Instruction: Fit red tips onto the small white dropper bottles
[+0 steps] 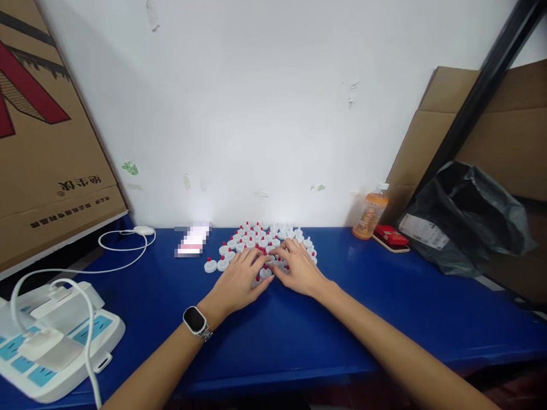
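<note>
A blue table (384,319) runs along a white wall (265,102), with a large printed cardboard box (47,154) leaning at its left end and a dark plastic bag (465,222) slumped at its right. At the near left sits a white charging block (51,341) with a white cable (123,250) looping away from it. Near the wall on the right stands an orange drink bottle (371,213), just beside a small red box (391,235). In the middle lies a cluster of small white caps with red tips (260,236). The left hand (241,282), a smartwatch (195,322) on its wrist, and the right hand (299,267) rest flat, palms down, on the near edge of the cluster, fingers spread over the caps; whether either pinches a cap cannot be told.
</note>
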The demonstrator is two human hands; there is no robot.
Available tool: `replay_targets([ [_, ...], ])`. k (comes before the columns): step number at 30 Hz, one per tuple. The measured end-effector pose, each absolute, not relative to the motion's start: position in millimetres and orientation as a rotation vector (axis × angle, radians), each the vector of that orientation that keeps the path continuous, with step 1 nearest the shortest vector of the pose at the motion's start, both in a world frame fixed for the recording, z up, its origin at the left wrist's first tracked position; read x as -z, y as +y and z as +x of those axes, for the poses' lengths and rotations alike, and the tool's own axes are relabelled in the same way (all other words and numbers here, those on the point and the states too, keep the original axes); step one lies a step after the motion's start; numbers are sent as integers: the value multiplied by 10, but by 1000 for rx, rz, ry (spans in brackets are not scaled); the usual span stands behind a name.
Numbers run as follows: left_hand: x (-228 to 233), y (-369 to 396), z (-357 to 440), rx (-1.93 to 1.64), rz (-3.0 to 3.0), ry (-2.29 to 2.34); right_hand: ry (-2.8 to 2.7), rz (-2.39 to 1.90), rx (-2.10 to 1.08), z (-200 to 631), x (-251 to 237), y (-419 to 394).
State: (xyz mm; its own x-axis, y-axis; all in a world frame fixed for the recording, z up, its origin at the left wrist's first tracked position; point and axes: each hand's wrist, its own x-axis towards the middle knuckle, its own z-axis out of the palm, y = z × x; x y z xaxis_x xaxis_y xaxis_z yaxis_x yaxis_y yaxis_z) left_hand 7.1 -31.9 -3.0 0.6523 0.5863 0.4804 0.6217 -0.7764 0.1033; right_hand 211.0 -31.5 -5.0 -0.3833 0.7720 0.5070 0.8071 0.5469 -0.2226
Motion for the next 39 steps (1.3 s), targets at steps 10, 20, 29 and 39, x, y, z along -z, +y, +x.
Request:
replay_targets([
  [10,149,-185,83,519,-2690,-1089,-2424,-1201,254,2097,90,-100],
  [20,125,-118,-53,580,-2668,-1105,-2245,-1309,297,2193,179,18],
  [29,145,-111,-84,597,-2640,-1167,-2258,-1289,301,2152,191,70],
  [39,201,-175,-325,725,-2458,-1297,-2168,-1428,352,2130,245,146],
])
